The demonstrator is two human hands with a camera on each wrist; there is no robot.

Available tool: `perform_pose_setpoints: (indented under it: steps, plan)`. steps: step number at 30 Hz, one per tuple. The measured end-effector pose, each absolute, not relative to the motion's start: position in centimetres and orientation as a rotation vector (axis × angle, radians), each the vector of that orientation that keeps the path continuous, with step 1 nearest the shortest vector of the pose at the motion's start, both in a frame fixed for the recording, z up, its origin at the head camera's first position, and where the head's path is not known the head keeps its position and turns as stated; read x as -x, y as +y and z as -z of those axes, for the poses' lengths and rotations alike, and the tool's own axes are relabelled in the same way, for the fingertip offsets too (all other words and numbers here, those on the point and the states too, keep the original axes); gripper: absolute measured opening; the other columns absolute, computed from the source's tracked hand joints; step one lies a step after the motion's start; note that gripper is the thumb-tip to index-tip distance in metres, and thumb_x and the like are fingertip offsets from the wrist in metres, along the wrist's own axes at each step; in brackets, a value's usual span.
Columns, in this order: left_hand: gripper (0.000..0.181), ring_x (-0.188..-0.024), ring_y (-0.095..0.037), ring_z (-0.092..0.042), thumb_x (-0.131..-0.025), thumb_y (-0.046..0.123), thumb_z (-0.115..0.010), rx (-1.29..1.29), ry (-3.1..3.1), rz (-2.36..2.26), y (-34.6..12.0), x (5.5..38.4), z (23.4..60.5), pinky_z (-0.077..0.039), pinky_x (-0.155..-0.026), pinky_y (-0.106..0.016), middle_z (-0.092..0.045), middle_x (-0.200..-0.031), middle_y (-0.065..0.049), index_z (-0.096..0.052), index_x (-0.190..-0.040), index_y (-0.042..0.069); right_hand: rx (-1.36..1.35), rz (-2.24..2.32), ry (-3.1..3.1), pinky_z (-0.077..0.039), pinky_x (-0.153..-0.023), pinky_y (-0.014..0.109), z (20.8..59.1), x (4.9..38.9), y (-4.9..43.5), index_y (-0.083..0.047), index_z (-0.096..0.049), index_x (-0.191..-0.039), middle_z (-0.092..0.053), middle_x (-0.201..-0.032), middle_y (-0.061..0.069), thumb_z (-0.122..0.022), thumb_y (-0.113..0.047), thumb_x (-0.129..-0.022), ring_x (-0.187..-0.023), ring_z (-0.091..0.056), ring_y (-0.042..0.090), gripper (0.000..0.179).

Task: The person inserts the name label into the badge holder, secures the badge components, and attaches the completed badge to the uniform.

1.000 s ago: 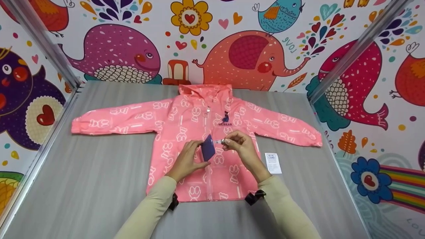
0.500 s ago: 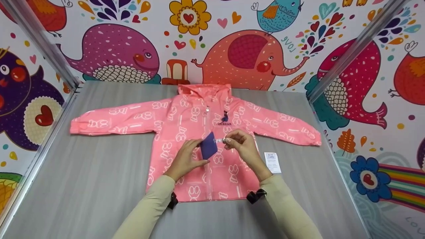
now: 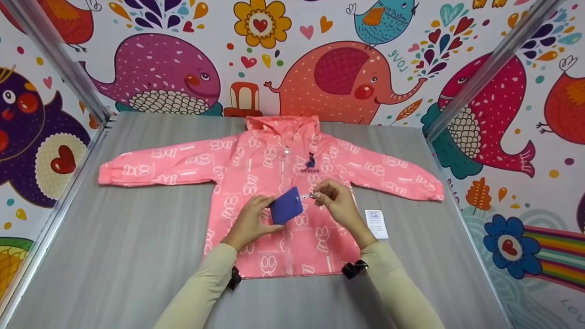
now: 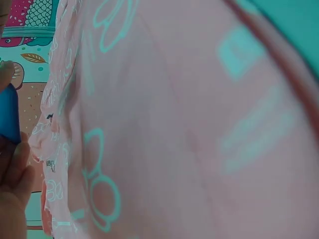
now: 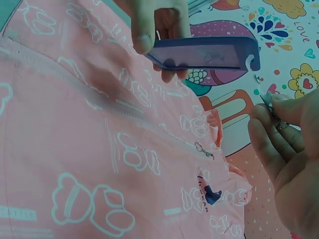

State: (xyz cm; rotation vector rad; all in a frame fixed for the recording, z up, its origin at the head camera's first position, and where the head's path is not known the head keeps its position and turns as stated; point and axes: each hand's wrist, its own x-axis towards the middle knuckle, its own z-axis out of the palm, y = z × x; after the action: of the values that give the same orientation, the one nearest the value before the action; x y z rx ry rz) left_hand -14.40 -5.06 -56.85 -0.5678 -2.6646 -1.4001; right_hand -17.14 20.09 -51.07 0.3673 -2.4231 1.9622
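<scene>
My left hand [image 3: 250, 219] pinches a blue badge holder [image 3: 287, 206] by its left edge, fingers above and thumb below. A short clear strap passes through the slot at its right end. My right hand [image 3: 337, 201] pinches the metal clip [image 3: 312, 195] on that strap. In the right wrist view the holder [image 5: 202, 56] shows its framed window, and the clip [image 5: 268, 102] sits between thumb and fingers. Under both hands lies a pink jacket [image 3: 256, 183] with white rabbit prints, front up, sleeves spread. The left wrist view mostly shows jacket cloth [image 4: 149, 124].
A white printed card [image 3: 375, 224] lies on the grey table [image 3: 137, 237], just right of the jacket. Brightly painted wall panels [image 3: 183, 73] and metal posts [image 3: 59, 64] enclose the table at the back and sides. Each wrist wears a black camera band [image 3: 354, 269].
The badge holder has turned so more of its broad blue face shows to the head camera. The left hand has shifted slightly left; the right hand has edged right, still pinching the clip.
</scene>
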Motion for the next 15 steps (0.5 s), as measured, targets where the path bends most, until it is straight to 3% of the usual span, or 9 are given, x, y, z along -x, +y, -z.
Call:
perform_pose_setpoints:
  steps: [5,11,15]
  plan:
    - [0.076,-0.110,-0.026,-0.058,-0.065,0.030,-0.092,0.542,-2.722,1.323,-5.5,14.2,56.9,-0.051,-0.100,-0.045,-0.067,-0.117,-0.012,-0.063,-0.128,0.001,-0.372,-1.869,-2.494,-0.054,-0.063,0.024,49.7,16.4,19.9,0.005,-0.065,-0.090,-0.065,-0.085,0.033,-0.062,0.010,-0.089,-0.067,-0.063,0.020,0.005]
    - [0.077,-0.102,-0.027,-0.061,-0.064,0.030,-0.092,0.517,-2.806,1.403,-5.8,14.0,56.6,-0.052,-0.094,-0.045,-0.069,-0.114,-0.013,-0.063,-0.129,0.000,-0.400,-1.748,-2.509,-0.051,-0.064,0.019,49.5,16.1,19.9,0.007,-0.064,-0.093,-0.066,-0.085,0.030,-0.061,0.012,-0.088,-0.071,-0.063,0.021,0.008]
    - [0.077,-0.099,-0.026,-0.061,-0.065,0.030,-0.092,0.484,-2.832,1.426,-6.0,13.9,56.5,-0.052,-0.093,-0.043,-0.068,-0.112,-0.011,-0.063,-0.130,0.001,-0.346,-1.797,-2.502,-0.055,-0.065,0.027,50.4,16.6,20.3,0.008,-0.064,-0.095,-0.065,-0.083,0.027,-0.061,0.010,-0.089,-0.071,-0.063,0.027,0.006]
